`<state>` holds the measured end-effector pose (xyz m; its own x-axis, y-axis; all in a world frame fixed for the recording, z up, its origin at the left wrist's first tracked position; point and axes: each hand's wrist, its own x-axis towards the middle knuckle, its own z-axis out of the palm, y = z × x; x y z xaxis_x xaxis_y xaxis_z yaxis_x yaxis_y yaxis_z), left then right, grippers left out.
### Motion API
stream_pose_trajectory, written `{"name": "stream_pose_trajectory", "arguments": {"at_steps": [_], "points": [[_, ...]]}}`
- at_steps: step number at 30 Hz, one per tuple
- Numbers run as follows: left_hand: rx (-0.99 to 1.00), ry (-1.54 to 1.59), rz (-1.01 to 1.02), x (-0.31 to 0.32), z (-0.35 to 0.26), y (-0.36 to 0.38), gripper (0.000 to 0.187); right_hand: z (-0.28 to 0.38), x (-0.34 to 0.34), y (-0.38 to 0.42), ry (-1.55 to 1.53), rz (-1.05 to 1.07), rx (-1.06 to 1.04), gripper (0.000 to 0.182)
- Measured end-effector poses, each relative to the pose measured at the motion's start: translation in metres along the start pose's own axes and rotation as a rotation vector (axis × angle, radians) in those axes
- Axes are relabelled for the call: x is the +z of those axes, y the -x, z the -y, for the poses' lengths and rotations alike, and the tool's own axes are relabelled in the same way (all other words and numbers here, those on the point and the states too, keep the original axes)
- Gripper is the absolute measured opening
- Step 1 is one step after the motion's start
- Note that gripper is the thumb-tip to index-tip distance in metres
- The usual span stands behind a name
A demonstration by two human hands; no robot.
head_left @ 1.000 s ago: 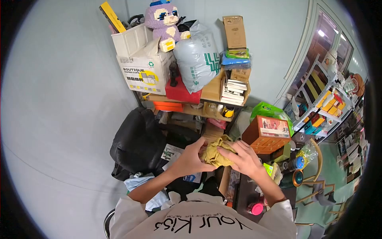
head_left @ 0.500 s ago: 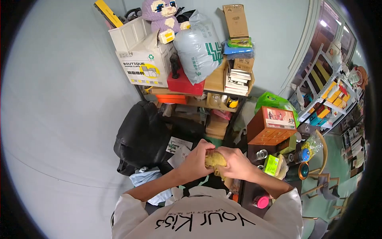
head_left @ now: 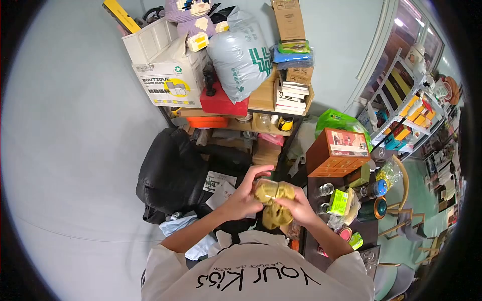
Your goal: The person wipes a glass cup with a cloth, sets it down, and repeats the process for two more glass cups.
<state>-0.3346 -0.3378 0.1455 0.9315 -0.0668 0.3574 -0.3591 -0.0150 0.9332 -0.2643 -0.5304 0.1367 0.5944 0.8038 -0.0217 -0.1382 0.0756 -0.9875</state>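
Fingers (head_left: 258, 173) of two hands grip one cloth (head_left: 273, 200).

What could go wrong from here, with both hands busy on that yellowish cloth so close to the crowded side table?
The right hand and left hand grip the yellow cloth beside a dark table packed with glass jars and a green packet; an elbow swing might knock them over. A loose end of the cloth hangs below the hands and could perhaps snag. The stacked shelf ahead looks top-heavy.
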Motion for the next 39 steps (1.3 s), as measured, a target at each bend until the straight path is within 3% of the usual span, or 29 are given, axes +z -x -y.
{"name": "stream_pose_trajectory", "arguments": {"at_steps": [1,2,3,4,5,6,7,9,11,13,15,16,17,18,19,20,21,22,23,25,27,28,29,31,32,33,36,39], "points": [[-0.156,0.282,-0.013,0.001,0.003,-0.001,0.062,0.002,-0.003,0.001,0.001,-0.005,0.003,0.030],[-0.302,0.546,-0.087,0.004,0.004,0.000,0.049,0.009,-0.007,0.006,0.558,0.021,-0.227,0.035],[-0.312,0.557,-0.086,0.002,0.006,-0.001,0.049,0.023,-0.004,0.010,1.114,0.056,-0.450,0.040],[-0.368,0.252,-0.005,-0.003,0.011,-0.002,0.045,0.030,-0.001,0.013,1.330,0.064,-0.494,0.051],[-0.412,-0.060,0.082,-0.007,0.016,-0.004,0.043,0.030,-0.004,0.011,1.328,0.060,-0.484,0.051],[-0.376,-0.202,0.013,-0.004,0.015,-0.005,0.041,0.027,-0.007,0.007,1.384,0.013,-0.562,0.052],[-0.374,-0.206,0.028,-0.003,0.012,-0.007,0.041,0.024,-0.010,0.004,1.440,-0.039,-0.641,0.053],[-0.575,-0.133,-0.025,0.004,0.002,-0.013,0.038,0.020,-0.006,0.002,1.497,-0.089,-0.693,0.055],[-0.562,0.030,-0.069,0.012,0.010,-0.014,0.030,0.019,-0.003,0.006,1.424,-0.114,-0.668,0.057],[-0.108,-0.192,-0.179,0.021,0.017,-0.016,0.021,0.013,-0.003,0.012,1.333,-0.118,-0.619,0.053],[-0.079,-0.221,-0.179,0.024,0.020,-0.012,0.012,0.002,0.004,0.019,0.928,-0.221,-0.203,0.045],[0.021,-0.257,-0.163,0.025,0.025,-0.009,0.013,0.001,0.003,0.019,0.789,-0.211,-0.235,0.030],[0.123,-0.291,-0.146,0.026,0.031,-0.007,0.016,-0.004,0.001,0.018,0.794,-0.221,-0.229,0.030],[0.251,-0.330,-0.128,0.024,0.040,-0.007,0.022,-0.013,-0.003,0.017,0.529,-0.144,-0.132,0.026],[0.252,-0.316,-0.111,0.023,0.042,-0.007,0.022,-0.023,-0.007,0.019,0.258,-0.075,-0.040,0.024],[0.384,-0.376,-0.034,0.021,0.043,-0.008,0.027,-0.036,-0.012,0.021,-0.024,-0.099,0.163,0.022],[0.521,-0.434,0.043,0.017,0.044,-0.009,0.032,-0.047,-0.016,0.020,-0.028,-0.124,0.158,0.022],[0.543,-0.537,0.121,0.014,0.042,-0.011,0.046,-0.055,-0.018,0.019,-0.374,-0.150,0.245,0.022],[0.550,-0.523,0.136,0.011,0.045,-0.015,0.046,-0.058,-0.020,0.018,-0.720,-0.167,0.324,0.023],[0.642,-0.515,0.133,0.008,0.055,-0.025,0.055,-0.034,-0.020,0.017,-0.854,-0.182,0.393,0.028],[0.637,-0.494,0.122,0.009,0.062,-0.029,0.060,-0.049,-0.030,0.012,-0.888,-0.341,0.352,0.033],[0.624,-0.439,0.036,0.010,0.066,-0.032,0.061,-0.054,-0.021,0.013,-0.286,-0.396,0.060,0.036],[0.608,-0.381,-0.047,0.012,0.072,-0.035,0.062,-0.048,-0.032,0.020,-1.026,-0.335,0.182,0.043],[0.247,0.173,-0.162,0.030,0.096,-0.032,0.073,-0.035,-0.031,0.026,-1.186,-0.323,0.071,0.050],[0.129,0.360,-0.200,0.038,0.098,-0.032,0.075,-0.062,-0.049,0.033,-1.138,-0.194,0.055,0.054],[0.004,0.542,-0.237,0.045,0.098,-0.034,0.077,-0.058,-0.046,0.051,-0.944,-0.430,0.137,0.066],[-0.056,0.624,-0.195,0.072,0.120,-0.029,0.077,-0.046,-0.028,0.064,-0.656,-0.467,-0.094,0.092],[-0.153,0.671,-0.151,0.107,0.152,-0.024,0.079,-0.054,-0.028,0.085,-0.456,-0.443,-0.022,0.098]]}}
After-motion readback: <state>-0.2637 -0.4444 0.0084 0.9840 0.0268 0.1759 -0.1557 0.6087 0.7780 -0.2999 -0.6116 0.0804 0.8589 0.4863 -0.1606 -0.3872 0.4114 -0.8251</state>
